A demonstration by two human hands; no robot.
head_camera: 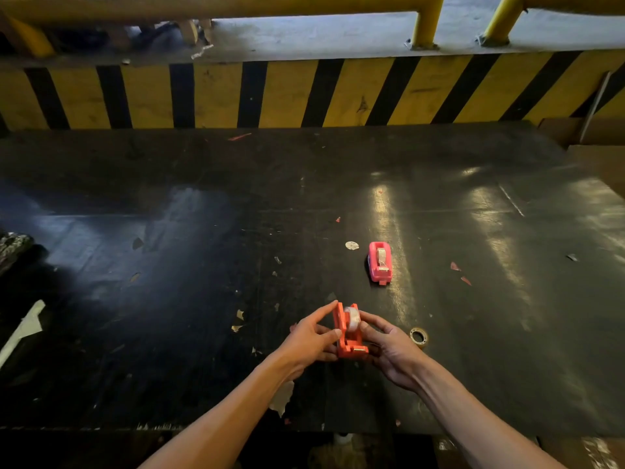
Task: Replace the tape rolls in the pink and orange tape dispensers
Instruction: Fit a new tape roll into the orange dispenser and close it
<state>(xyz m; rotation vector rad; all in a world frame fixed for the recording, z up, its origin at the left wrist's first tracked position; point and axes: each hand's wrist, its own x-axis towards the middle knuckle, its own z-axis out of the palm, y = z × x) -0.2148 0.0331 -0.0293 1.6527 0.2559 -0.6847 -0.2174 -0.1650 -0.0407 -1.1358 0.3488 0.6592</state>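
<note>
Evidently both hands, left hand (313, 336) and right hand (389, 346), are gripping the orange dispenser (348, 333) nearer than the pink dispenser (380, 262), seating a tape roll (352, 319), so next probably comes threading tape to its cutter, the spent core (418, 336) lying right.

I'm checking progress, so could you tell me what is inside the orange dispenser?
A whitish tape roll sits between the orange dispenser's side walls. Its hub and axle are hidden by the walls and both hands.
</note>
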